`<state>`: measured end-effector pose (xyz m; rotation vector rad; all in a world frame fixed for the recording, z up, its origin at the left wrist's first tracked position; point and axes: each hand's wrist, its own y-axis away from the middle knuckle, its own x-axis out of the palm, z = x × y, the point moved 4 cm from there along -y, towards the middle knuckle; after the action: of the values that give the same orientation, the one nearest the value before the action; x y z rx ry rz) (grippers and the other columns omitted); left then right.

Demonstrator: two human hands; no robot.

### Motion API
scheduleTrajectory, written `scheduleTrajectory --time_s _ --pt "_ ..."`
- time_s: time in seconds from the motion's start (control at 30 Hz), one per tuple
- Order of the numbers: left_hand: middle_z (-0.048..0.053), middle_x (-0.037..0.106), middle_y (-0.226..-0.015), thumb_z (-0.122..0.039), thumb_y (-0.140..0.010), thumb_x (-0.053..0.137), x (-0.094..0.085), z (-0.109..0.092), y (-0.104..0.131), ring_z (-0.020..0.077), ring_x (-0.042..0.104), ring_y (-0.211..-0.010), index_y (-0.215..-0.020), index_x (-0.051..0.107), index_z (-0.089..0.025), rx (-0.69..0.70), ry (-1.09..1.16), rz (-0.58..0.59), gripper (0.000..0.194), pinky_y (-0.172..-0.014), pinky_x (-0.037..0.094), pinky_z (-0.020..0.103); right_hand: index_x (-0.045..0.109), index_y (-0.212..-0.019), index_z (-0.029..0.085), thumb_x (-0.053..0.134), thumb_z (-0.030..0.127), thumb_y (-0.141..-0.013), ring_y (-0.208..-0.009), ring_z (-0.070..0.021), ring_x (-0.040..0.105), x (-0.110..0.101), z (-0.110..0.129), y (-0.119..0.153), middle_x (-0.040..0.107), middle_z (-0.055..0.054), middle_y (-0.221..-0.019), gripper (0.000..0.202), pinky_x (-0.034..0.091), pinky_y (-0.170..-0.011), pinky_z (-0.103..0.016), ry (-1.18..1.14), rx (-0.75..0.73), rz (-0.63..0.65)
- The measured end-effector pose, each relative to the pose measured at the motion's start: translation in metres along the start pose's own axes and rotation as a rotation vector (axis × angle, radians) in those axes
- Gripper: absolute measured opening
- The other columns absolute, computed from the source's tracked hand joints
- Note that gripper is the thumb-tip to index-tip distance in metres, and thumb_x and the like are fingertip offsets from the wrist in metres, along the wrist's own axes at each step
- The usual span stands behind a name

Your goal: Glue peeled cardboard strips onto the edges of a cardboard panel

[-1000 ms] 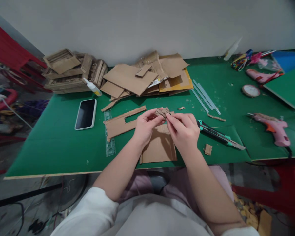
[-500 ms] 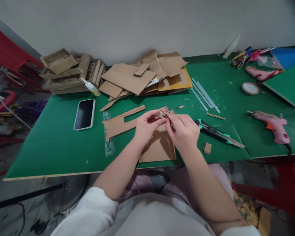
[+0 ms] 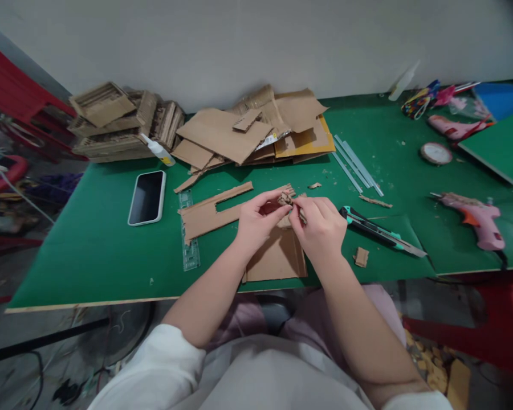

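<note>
We have the crumpled cardboard scrap (image 3: 284,199) raised above the middle of the green table (image 3: 106,267), over the far end of a flat cardboard sheet (image 3: 277,259). Our left hand (image 3: 259,216) pinches it from the left, thumb against fingers; our right hand (image 3: 322,225) has thumb and forefinger together at its right end, though we cannot tell whether they grip a second bit as well. To work it well, we would steady the left pinch close to the fold and press with the right in small moves, since soft corrugated board probably tears when pulled hard. We should also keep our right forearm off the utility knife (image 3: 380,230), whose blade is bared. At far left, box-like cardboard trays (image 3: 111,114) stand stacked; their contents are too dim to make out. Just beside them is a white squeeze bottle (image 3: 160,152), its fill hidden; a clear bottle (image 3: 404,84) stands at far right by the wall, contents unclear.
</note>
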<state>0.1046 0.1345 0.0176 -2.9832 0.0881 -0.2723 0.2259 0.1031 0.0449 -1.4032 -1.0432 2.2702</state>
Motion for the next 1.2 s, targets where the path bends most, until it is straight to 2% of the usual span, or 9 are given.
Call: scheduleTrajectory --time_s 0.2,0.4,0.5,0.87,1.2 --pt "0.004 0.066 -0.099 -0.023 -0.068 0.069 0.0001 0.0026 0.0003 0.0163 0.062 -0.087 -0.098 0.065 -0.023 0.034 -0.035 0.044 0.031 -0.083 0.050 0.032 0.059 -0.083 0.016 0.048 0.019 -0.081 -0.076 -0.0167 0.053 0.0006 -0.0009 -0.0013 0.064 -0.006 -0.078 0.012 0.043 -0.069 -0.027 0.020 0.029 -0.003" --pt "0.002 0.067 -0.083 -0.023 -0.062 0.072 -0.0036 0.0067 -0.0010 0.0141 0.063 -0.075 -0.091 0.066 -0.020 -0.033 0.081 -0.042 0.030 -0.071 0.054 0.029 0.060 -0.089 0.016 0.049 0.019 -0.082 -0.080 -0.0156 0.054 -0.0017 0.0013 -0.0011 0.065 -0.005 -0.085 0.014 0.043 -0.073 -0.026 -0.036 0.023 0.006" --pt "0.000 0.067 -0.079 -0.022 -0.061 0.073 -0.0038 0.0080 -0.0014 0.0124 0.063 -0.072 -0.089 0.066 -0.020 -0.058 0.116 -0.045 0.029 -0.069 0.055 0.027 0.060 -0.092 0.015 0.050 0.020 -0.082 -0.082 -0.0159 0.055 -0.0020 0.0016 -0.0011 0.065 -0.005 -0.087 0.015 0.043 -0.074 -0.026 -0.032 0.019 0.035" --pt "0.001 0.068 -0.078 -0.022 -0.061 0.074 -0.0015 0.0010 -0.0005 0.0124 0.063 -0.071 -0.083 0.069 -0.020 -0.013 0.018 -0.026 0.023 -0.067 0.054 0.025 0.061 -0.085 0.016 0.048 0.022 -0.082 -0.075 -0.0158 0.056 -0.0007 0.0010 0.0010 0.065 -0.005 -0.079 0.014 0.040 -0.065 -0.027 0.038 0.016 0.021" --pt "0.002 0.068 -0.082 -0.023 -0.065 0.070 -0.0007 0.0029 -0.0001 0.0131 0.063 -0.073 -0.086 0.067 -0.018 0.012 -0.065 0.001 0.021 -0.067 0.055 0.026 0.058 -0.077 0.017 0.047 0.022 -0.082 -0.069 -0.0148 0.052 0.0018 -0.0007 0.0008 0.061 -0.003 -0.071 0.012 0.039 -0.062 -0.026 0.076 0.029 0.004"
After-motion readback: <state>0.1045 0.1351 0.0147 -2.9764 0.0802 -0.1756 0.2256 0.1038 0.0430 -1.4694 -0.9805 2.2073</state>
